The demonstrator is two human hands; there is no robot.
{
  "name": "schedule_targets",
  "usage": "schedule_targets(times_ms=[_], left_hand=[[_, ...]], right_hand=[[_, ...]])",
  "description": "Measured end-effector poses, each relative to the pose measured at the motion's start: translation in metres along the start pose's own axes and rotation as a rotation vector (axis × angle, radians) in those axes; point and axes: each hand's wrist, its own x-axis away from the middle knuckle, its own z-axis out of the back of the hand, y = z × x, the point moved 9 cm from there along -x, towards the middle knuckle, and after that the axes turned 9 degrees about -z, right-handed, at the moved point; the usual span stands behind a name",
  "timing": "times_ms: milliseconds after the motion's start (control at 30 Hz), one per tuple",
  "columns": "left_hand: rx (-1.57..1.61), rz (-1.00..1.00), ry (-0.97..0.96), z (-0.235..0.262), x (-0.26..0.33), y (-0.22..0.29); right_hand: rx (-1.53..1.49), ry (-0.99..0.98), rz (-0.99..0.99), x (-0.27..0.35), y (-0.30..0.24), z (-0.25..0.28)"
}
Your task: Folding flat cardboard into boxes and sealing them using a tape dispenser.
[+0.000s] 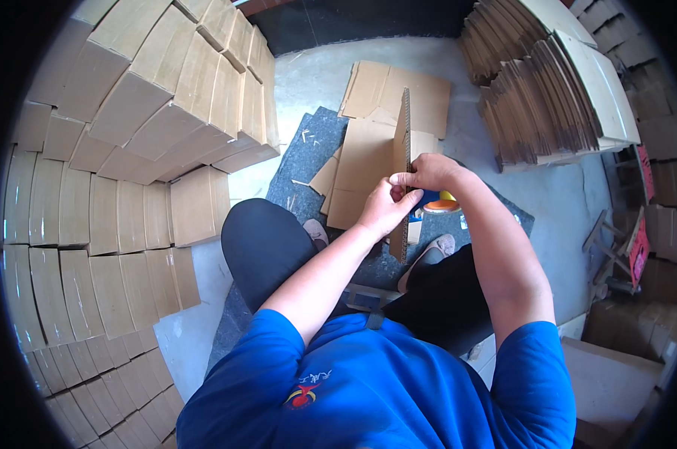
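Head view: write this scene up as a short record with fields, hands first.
Left hand: gripping the edge of a brown cardboard piece
Right hand: gripping the same edge, just beyond the left hand
Cardboard piece: upright, seen nearly edge-on
Beside right forearm: yellow-and-orange roll
Beyond the hands: flat cardboard sheets, partly on a dark grey mat
Left side: stacked brown boxes
Far right: stacked flattened cardboard

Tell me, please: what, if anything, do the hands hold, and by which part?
Both hands hold a cardboard piece, around the middle of its upturned edge.
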Motion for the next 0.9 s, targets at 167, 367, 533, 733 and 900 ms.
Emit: schedule_targets(times_ms=[167,367,533,733,900], left_hand=[[0.043,0.335,-0.212,-0.017,0.002,-0.005],[0.233,0.444,-0.182,-0.013,0.011,-0.017],[0.109,0.202,-0.008,0.006,0.001,-0.015],[-0.668,-0.311,0.022,0.022,-0.001,0.070],[-0.753,-0.223,0.200,0.086,-0.029,0.070]], right_hand=[[-0.189,-0.028,0.009,-0.016,0.039,-0.026],[-0.285,0.031,-0.048,0.001,0.039,-0.024],[-0.280,0.163,-0.068,0.013,0.037,-0.020],[-0.056,0.277,-0.100,0.052,0.006,-0.003],[0.135,0.220,-0.086,0.095,-0.002,-0.009]])
